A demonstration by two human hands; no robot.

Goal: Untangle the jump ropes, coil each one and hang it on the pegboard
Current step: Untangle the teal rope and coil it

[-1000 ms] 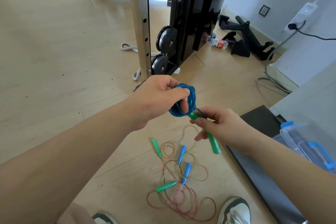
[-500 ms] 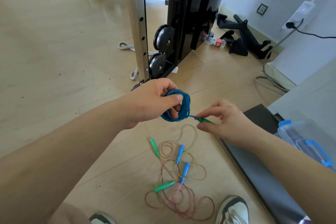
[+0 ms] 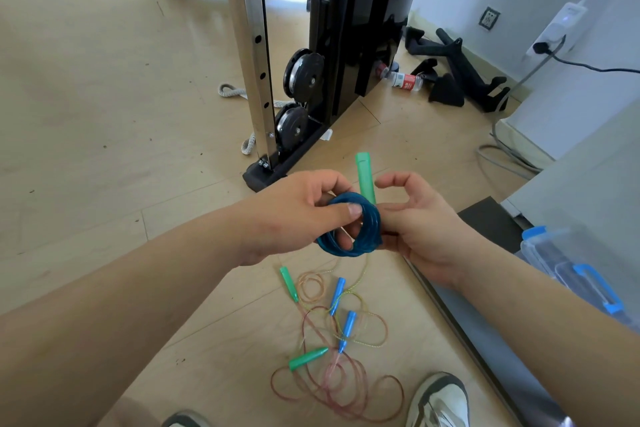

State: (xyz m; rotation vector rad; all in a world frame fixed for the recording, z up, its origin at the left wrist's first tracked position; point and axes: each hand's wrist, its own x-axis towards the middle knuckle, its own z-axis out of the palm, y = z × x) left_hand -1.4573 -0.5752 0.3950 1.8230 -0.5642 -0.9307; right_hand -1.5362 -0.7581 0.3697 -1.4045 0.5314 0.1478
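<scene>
Holding the blue rope coil [image 3: 349, 230] in the middle of the scene, the left hand [image 3: 298, 215] grips it with the thumb pressed on top of the loops and the fingers passed through the ring. A green handle [image 3: 365, 178] stands upright just behind the coil, between the two hands. The right hand [image 3: 427, 229] lies against the right side of the coil, with forefinger and thumb curved and a little apart; whether it holds anything I cannot tell. On the wooden floor [image 3: 104, 114], near the person, the tangled ropes [image 3: 332, 381] lie, pink and yellow, with green and blue handles. A white shoe [image 3: 440, 399] is just right of them, a plastic box [image 3: 571, 274] is at the right edge, and a black gym machine [image 3: 346, 45] stands far behind
</scene>
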